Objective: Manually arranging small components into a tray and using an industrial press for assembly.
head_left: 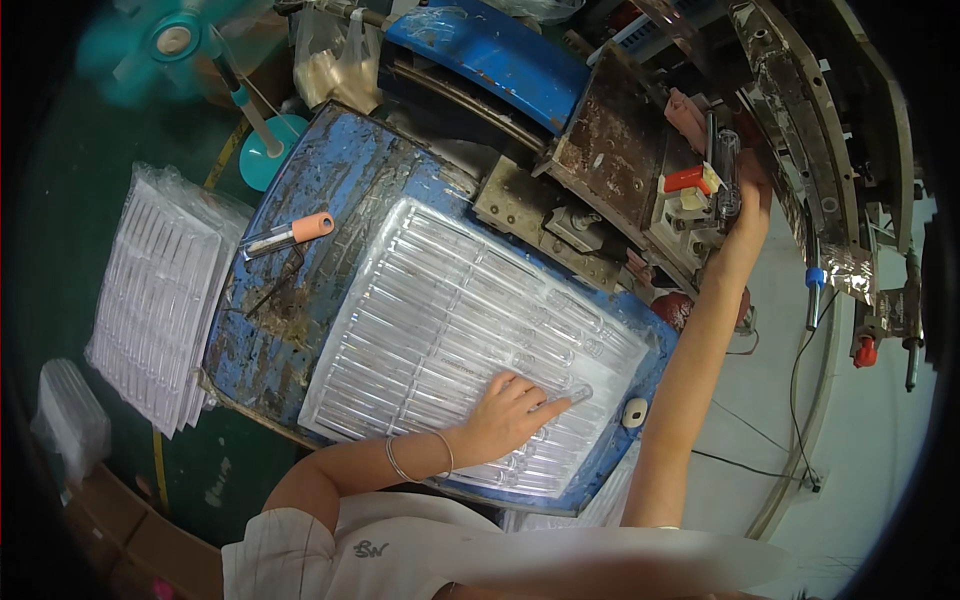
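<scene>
My left hand (505,412) lies flat, fingers spread, on the clear plastic blister tray (470,340) on the blue worn metal surface (300,180), pressing a clear tube (570,397). My right hand (745,205) pinches another clear tube (727,175) at the rusty machine (620,150). I judge it needs careful seating next.

- A clear plastic blister tray (440,320) lies flat on the blue, rust-worn worktop (300,190), a large rectangle moulded into rows of long narrow pockets; the left hand (505,415) rests on its near right part.
- A stack of the same clear trays (155,295) sits to the left of the worktop, on the dark green floor (60,200), with its edges fanned slightly.
- A smaller pile of clear packaging (70,420) lies further left, near the picture's rim, too blurred to tell more.
- A crumpled clear plastic bag (335,55) holding pale contents stands behind the worktop, at the top.
</scene>
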Available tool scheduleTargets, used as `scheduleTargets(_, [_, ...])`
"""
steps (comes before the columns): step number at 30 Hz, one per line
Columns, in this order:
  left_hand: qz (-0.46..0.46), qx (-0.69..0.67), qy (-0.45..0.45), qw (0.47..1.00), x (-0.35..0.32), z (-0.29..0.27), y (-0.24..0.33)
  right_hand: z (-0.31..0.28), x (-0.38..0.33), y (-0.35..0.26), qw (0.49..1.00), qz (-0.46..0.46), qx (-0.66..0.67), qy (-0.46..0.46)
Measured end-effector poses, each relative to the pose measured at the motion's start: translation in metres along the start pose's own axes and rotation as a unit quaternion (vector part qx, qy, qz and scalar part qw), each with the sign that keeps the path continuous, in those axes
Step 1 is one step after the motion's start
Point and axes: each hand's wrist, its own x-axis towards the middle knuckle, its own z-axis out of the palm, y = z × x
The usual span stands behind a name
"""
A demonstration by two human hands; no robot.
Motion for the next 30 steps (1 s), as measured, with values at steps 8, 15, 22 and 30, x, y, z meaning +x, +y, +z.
scheduleTargets(8, [-0.004,0.0,0.007,1.0,0.0,0.001,-0.001,0.005,-0.001,-0.003,0.999,0.005,-0.031,0.009])
scheduleTargets(15, [-0.006,-0.014,-0.018,1.0,-0.001,0.002,-0.001,0.002,0.002,-0.001,0.999,0.006,-0.035,0.013])
scheduleTargets(22, [-0.011,-0.016,-0.018,1.0,-0.006,0.0,0.0,0.003,-0.003,0.0,0.999,0.018,-0.025,0.013])
scheduleTargets(30, [0.008,0.01,-0.012,1.0,-0.002,0.002,0.0,-0.052,-0.043,0.003,0.999,-0.015,-0.014,0.044])
